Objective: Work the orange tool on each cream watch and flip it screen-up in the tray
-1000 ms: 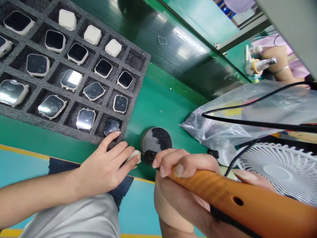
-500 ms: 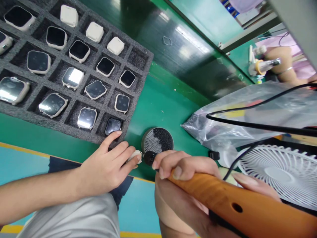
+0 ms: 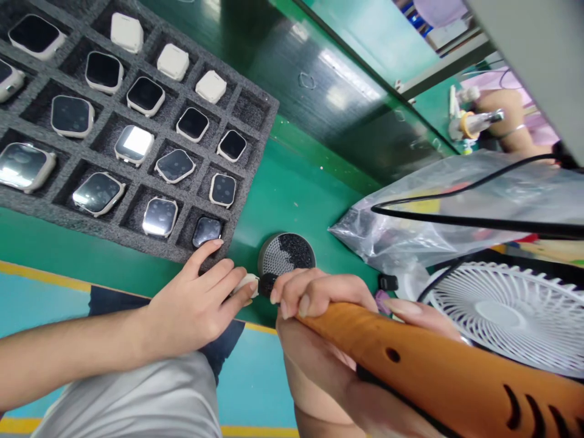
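Note:
My left hand (image 3: 196, 304) rests at the near edge of the green bench, its fingers pinched on a small white watch case (image 3: 249, 283). My right hand (image 3: 319, 316) is wrapped round an orange electric screwdriver (image 3: 433, 371), whose black tip (image 3: 267, 283) meets the white case. Just behind the tip stands a round metal screw dish (image 3: 286, 255) with dark screws on one side. My left index finger touches the front edge of a grey foam tray (image 3: 255, 103) that holds several smartwatch bodies in its cells.
A clear plastic bag (image 3: 456, 207) lies to the right, crossed by a black cable (image 3: 456, 222). A white desk fan (image 3: 511, 316) sits at the right edge. Another person's arm (image 3: 506, 121) is at a far station. A dark conveyor belt (image 3: 319, 79) runs behind.
My right hand and the screwdriver have shifted slightly left and turned, so its vent slots now show. My left hand and the white case stay put.

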Available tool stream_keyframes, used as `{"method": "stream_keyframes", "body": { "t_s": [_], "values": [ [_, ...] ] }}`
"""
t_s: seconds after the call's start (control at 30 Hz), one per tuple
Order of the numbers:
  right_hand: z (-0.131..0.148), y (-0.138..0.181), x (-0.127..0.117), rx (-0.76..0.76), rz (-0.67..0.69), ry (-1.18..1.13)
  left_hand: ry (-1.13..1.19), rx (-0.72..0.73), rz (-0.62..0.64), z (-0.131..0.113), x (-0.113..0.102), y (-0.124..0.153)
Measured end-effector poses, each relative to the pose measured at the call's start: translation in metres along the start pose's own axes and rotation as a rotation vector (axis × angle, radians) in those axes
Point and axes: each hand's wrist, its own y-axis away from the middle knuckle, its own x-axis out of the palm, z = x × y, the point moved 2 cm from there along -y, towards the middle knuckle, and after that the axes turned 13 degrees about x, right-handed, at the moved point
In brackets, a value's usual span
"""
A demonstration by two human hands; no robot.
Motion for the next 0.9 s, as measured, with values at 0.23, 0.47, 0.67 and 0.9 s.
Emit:
{"method": "stream_keyframes", "body": {
  "t_s": [0.23, 0.47, 0.67, 0.9],
  "values": [
    [0.002, -0.015, -0.015, -0.090, -0.062, -0.123, 0.004, 0.018, 0.079, 0.001, -0.001, 0.001],
    [-0.018, -0.036, -0.029, -0.258, -0.140, -0.172, 0.045, 0.020, 0.127, 0.001, -0.004, 0.001],
    [-0.020, -0.038, -0.023, -0.258, -0.187, -0.194, 0.037, 0.002, 0.095, 0.000, -0.002, -0.001],
    [-0.022, -0.039, -0.025, -0.245, -0.175, -0.120, 0.026, -0.024, 0.058, -0.001, 0.000, 0.000]
  ]
}}
